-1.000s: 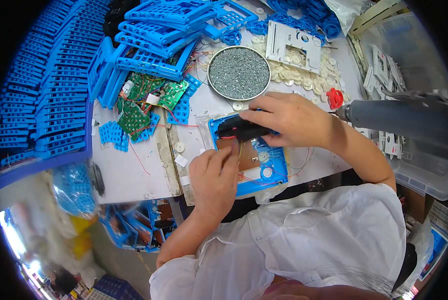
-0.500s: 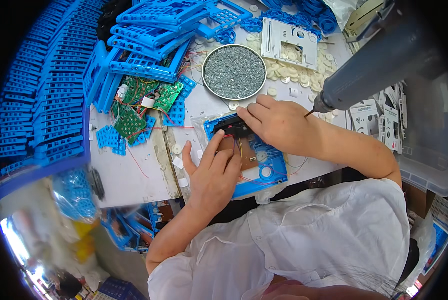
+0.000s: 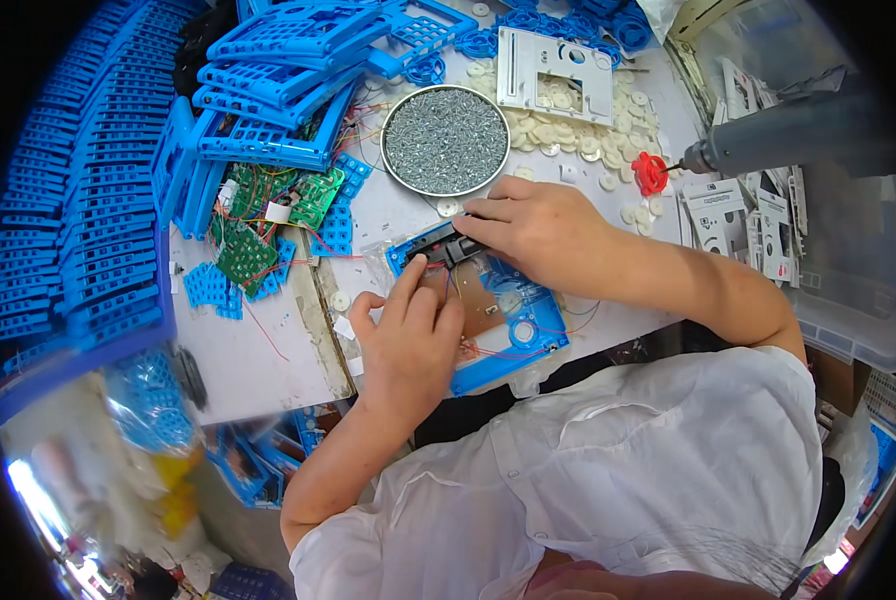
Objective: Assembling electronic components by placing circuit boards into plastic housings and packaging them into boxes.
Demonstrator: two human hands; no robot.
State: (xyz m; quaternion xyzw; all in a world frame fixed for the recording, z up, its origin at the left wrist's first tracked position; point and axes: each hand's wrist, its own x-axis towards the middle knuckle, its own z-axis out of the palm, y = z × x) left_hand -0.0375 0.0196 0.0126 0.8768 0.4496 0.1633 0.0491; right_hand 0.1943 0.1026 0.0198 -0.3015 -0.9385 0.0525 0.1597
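On the worktable in front of me lies a blue plastic housing (image 3: 498, 372) with a brown board (image 3: 480, 305) and thin red, yellow and dark wires in it. A black plastic mechanism (image 3: 448, 245) sits along its far edge. My right hand (image 3: 543, 232) grips the mechanism's far end between thumb and fingers, the thumb partly hidden. From the near side, my left hand (image 3: 406, 345) rests its index fingertip on the mechanism; its thumb stands apart and its other fingers bend over the housing. Clear plastic film shows beneath the housing.
A round tin of screws (image 3: 446, 140) stands beyond the housing. A power screwdriver (image 3: 788, 140) hangs at right, beside a red plastic part (image 3: 650, 174). Blue frames (image 3: 278, 90) and green circuit boards (image 3: 251, 225) are piled left; white discs (image 3: 558, 132) and a white panel (image 3: 556, 75) lie behind.
The power screwdriver has swung right, off my right arm, and the red part now shows. Both hands stay at the black mechanism, with small finger shifts. The whole view has shifted slightly.
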